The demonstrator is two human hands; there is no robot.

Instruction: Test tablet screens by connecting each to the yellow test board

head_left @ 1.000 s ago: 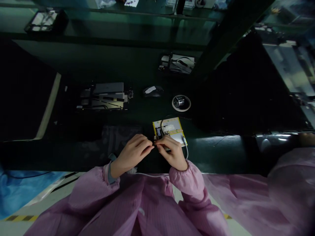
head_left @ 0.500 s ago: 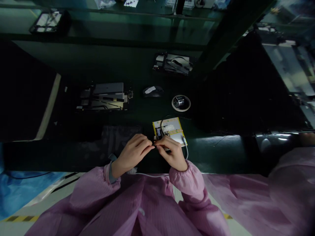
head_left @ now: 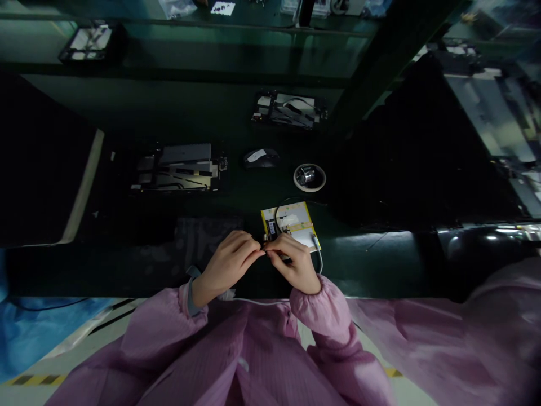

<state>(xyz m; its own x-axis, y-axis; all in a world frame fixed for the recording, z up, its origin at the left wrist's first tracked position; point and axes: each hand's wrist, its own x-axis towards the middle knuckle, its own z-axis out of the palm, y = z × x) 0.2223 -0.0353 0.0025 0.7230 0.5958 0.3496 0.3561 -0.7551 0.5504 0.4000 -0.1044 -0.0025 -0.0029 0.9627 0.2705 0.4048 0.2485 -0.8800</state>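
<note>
My left hand [head_left: 231, 257] and my right hand [head_left: 295, 260] meet with fingertips pinched together at the near left corner of a flat battery pack [head_left: 302, 212] with yellow edges. Something small and dark sits between the fingertips, too small to name. Under and beside my right hand lies the battery pack, with a black cable [head_left: 276, 217] curving over it. A white cable [head_left: 320, 262] with a plug end runs down its right side. A grey band circles my left wrist.
Opened device assemblies [head_left: 177, 167] lie at the left and at the back [head_left: 289, 110]. Behind the battery pack are a computer mouse [head_left: 261, 158] and a round dish [head_left: 310, 189] holding a metal part. Dark panels flank both sides. A co-worker's pink sleeve [head_left: 502, 304] is at right.
My hands stay pinched at the same spot. The view has shifted slightly, and the device at the back appears a little farther left. The co-worker's hand at the far right has left the view.
</note>
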